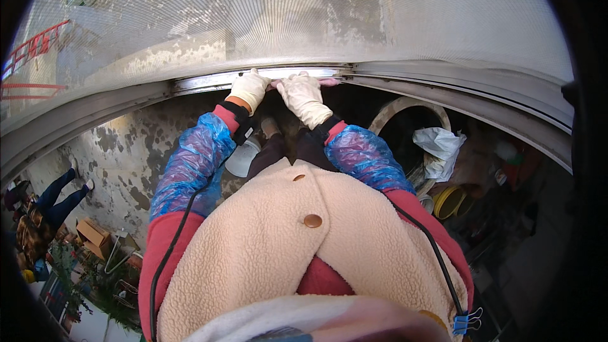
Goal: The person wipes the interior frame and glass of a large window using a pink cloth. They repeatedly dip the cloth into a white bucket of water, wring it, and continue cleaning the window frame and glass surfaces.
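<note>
White gloves cover both of my hands, and blue plastic sleeves cover my forearms. My left hand (250, 89) is curled over the metal window track (209, 81), its fingertips hidden from me. Just beside it, my right hand (304, 96) presses a pink cloth (328, 82) against the same track. One end of the cloth sticks out to the right of that hand, and a bit of it shows between the hands. A pale mesh screen (304, 19) rises directly beyond the track.
Below stand a white bucket (242, 157), a large round rim (409, 104) with a white plastic bag (439, 145), and yellow containers (447, 202). At left are a person's legs (61, 197), a cardboard box (93, 237) and plants (66, 266). Metal frame rails (475, 104) extend right.
</note>
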Available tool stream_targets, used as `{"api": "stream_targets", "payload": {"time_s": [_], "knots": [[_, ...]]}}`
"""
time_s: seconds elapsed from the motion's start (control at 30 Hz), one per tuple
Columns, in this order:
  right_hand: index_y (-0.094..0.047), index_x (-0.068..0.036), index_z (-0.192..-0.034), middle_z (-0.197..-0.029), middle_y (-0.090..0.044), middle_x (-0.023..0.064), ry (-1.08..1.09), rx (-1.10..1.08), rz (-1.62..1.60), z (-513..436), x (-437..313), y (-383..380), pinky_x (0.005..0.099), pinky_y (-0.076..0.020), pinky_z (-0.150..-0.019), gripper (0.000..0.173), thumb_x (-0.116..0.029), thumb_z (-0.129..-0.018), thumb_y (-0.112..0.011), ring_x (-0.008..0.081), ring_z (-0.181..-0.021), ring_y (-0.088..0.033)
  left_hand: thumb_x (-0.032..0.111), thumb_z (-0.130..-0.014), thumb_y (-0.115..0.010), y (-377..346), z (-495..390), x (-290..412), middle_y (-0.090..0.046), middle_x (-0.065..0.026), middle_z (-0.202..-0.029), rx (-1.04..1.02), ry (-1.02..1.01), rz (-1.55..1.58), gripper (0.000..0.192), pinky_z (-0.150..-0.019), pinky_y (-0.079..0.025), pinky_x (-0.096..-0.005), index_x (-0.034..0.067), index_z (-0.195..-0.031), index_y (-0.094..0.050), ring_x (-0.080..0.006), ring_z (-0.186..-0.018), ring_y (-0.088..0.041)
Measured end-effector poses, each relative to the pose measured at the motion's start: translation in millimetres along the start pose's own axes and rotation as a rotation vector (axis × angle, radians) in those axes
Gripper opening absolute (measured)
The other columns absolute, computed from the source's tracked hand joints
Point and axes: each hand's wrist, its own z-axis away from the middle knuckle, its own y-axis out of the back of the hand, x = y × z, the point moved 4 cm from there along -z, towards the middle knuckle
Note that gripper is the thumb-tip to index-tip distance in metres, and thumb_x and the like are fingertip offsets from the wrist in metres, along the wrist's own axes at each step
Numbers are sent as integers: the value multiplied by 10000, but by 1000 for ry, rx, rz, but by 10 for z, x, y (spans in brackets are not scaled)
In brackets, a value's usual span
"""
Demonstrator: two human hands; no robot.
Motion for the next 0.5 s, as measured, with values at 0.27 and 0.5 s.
{"api": "stream_targets", "payload": {"time_s": [0.27, 0.5], "knots": [[-628, -59, -895, -844, -657, 144, -170, -37, 5, -94, -91, -359, 425, -461, -790, 239, -263, -819, -530, 302, -848, -625, 139, -831, -526, 4, 263, -4, -549, -185, -1080, 183, 14, 161, 381, -760, -505, -406, 261, -1188, -575, -343, -926, -605], [-646, -77, -956, -845, -644, 142, 23, 329, -308, 316, 83, 114, 395, -435, -855, 230, -250, -822, -576, 304, -942, -580, 155, -858, -482, -6, 111, 76, -557, -171, -1078, 66, 83, -19, 329, -810, -492, -383, 256, -1141, -615, -326, -978, -598]]}}
